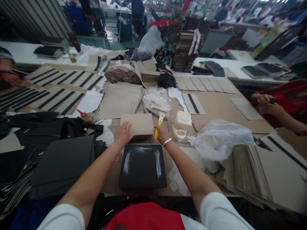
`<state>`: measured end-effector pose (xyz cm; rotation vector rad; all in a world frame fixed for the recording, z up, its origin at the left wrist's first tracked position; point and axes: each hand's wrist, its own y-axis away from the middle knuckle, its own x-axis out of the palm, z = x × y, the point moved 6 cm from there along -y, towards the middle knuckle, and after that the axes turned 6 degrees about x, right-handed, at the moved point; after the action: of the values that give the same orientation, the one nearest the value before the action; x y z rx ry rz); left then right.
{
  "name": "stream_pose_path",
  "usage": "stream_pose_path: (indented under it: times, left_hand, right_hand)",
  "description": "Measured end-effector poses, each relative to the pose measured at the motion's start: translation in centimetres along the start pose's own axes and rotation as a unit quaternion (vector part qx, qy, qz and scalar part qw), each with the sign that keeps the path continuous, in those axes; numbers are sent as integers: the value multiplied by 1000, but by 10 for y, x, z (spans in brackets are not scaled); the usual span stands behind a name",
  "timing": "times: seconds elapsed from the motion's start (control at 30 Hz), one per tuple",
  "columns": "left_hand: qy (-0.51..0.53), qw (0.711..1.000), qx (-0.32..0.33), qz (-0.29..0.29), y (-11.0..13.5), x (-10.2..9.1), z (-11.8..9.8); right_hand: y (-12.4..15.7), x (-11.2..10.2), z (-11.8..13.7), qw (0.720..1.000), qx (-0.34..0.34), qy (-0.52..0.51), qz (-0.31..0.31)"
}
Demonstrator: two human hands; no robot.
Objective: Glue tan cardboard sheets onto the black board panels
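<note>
My left hand (pixel 123 134) lies on the left front edge of a stack of beige cardboard pieces (pixel 137 124), fingers stretched over the top board. My right hand (pixel 162 134) is closed around the yellow handle of a paintbrush (pixel 160 123), its pale bristles pointing up. The fingers of that hand are at the stack's right edge; whether they grip the board, I cannot tell. Nearer to me lies a black panel (pixel 143 167) with white, brushed-on glue streaks in an arch along its top and sides. A cream plastic container (pixel 182 123) with an open front stands right of the brush.
Black sheets (pixel 64 163) are piled at left. A clear plastic bag (pixel 220 139) and stacked cardboard (pixel 249 172) lie at right. Striped boards (pixel 72 80) cover the back left. Co-workers' hands show at the left edge (pixel 9 76) and right edge (pixel 268 103).
</note>
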<state>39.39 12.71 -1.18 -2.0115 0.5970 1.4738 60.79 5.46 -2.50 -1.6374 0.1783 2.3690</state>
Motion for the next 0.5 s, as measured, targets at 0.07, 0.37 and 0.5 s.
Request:
stream_pose_path:
  times: [0.07,0.37,0.5]
  left_hand:
    - [-24,996,29,79,-20,16,2]
    - [-89,977,88,175,-30,29,-18]
    - [-91,978,64,179,-19,38,-40]
  right_hand:
    - [-14,12,0,999,30,-3,17]
    - [-22,-14,1,991,63,-102,-60]
    - [-54,-33,14,945,121,-290,-88]
